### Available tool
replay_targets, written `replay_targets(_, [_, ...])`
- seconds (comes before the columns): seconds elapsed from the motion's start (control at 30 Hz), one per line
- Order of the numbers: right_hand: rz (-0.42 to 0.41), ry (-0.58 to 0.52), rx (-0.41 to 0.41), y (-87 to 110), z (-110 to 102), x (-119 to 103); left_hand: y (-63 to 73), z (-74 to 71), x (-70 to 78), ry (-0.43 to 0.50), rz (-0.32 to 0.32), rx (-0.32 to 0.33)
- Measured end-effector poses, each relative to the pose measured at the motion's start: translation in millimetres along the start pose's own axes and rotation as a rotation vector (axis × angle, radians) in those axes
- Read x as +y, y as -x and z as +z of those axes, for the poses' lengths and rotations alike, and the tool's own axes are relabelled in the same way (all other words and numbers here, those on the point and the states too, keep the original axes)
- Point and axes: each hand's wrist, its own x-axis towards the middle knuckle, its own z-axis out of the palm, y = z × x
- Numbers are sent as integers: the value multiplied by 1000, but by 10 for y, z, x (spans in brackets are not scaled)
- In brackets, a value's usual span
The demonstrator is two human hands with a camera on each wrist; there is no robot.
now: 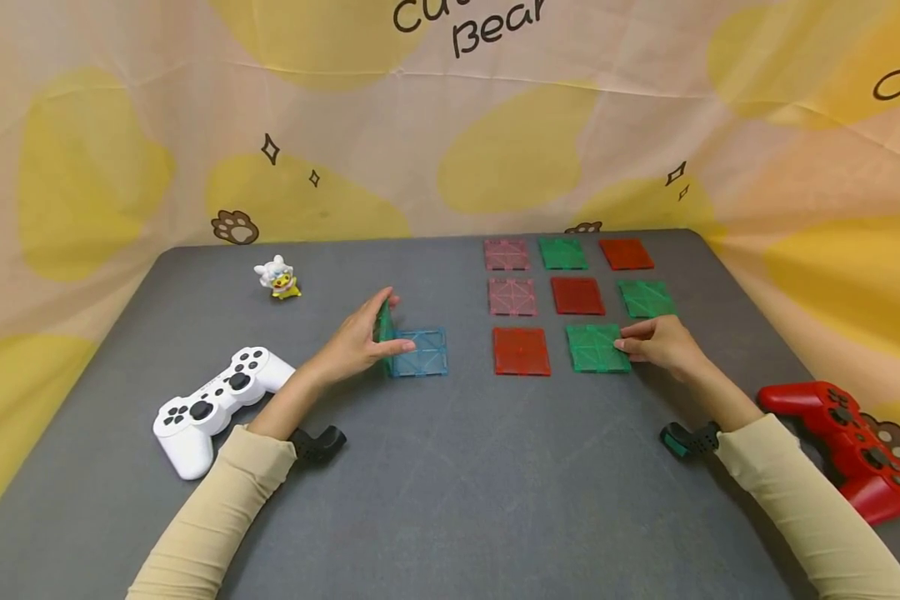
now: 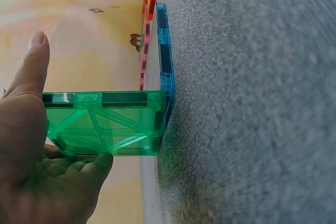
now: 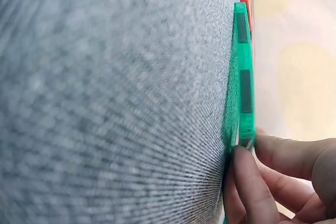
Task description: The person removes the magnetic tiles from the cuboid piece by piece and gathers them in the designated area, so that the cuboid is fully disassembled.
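Note:
My left hand rests along the outer side of a green magnetic tile, which stands upright on its edge. The thumb stretches over the tile's top, apart from its face, toward a blue magnetic tile lying flat against the green one's foot. At the right, my right hand pinches the right edge of another green magnetic tile between thumb and fingers. This tile appears close to the table, its held edge slightly raised.
Several pink, red and green tiles, including an orange-red one, lie in rows at the back right. A white game controller is left, a red one right. A small toy figure stands back left. A patterned cloth hangs behind.

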Motion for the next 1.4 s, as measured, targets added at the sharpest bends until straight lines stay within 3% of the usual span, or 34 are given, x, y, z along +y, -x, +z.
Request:
replay_targets(0.1, [-10, 41, 28, -1, 11, -16, 12, -1, -6, 1, -2, 3])
replay_targets(0.17, [-60, 116, 81, 14, 41, -65, 18, -2, -8, 2, -4, 4])
replay_targets(0.3, [-240, 298, 207, 18, 257, -329, 32, -10, -1, 10, -9, 0])
replay_targets(0.37, [-340, 324, 214, -8, 444, -532, 44, -17, 5, 10, -12, -5])
replay_targets(0.47, [-433, 312, 128, -66, 768, -874, 69, -20, 5, 9, -16, -13])
replay_targets(0.6, [-458, 362, -40, -165, 1170, -1253, 101, -2, -7, -12, -24, 3])
replay_targets(0.73, [-445, 468, -196, -271, 1458, -1445, 132, 22, 5, -62, -49, 36])
replay_targets(0.83, [-472, 506, -243, -323, 1589, -1482, 144, 42, 16, -114, -73, 50])
replay_targets(1.03, [-561, 536, -224, -370, 1684, -1487, 170, 45, 43, -122, -106, 100])
replay_targets(1.23, [-547, 496, -230, -375, 1626, -1500, 183, 33, 12, -76, -122, 137])
replay_targets(1.33, [-549, 449, -219, -363, 1547, -1511, 173, 18, -2, 31, -124, 159])
replay_targets(1.4, [-554, 405, -195, -352, 1475, -1526, 162, -3, 6, 176, -119, 170])
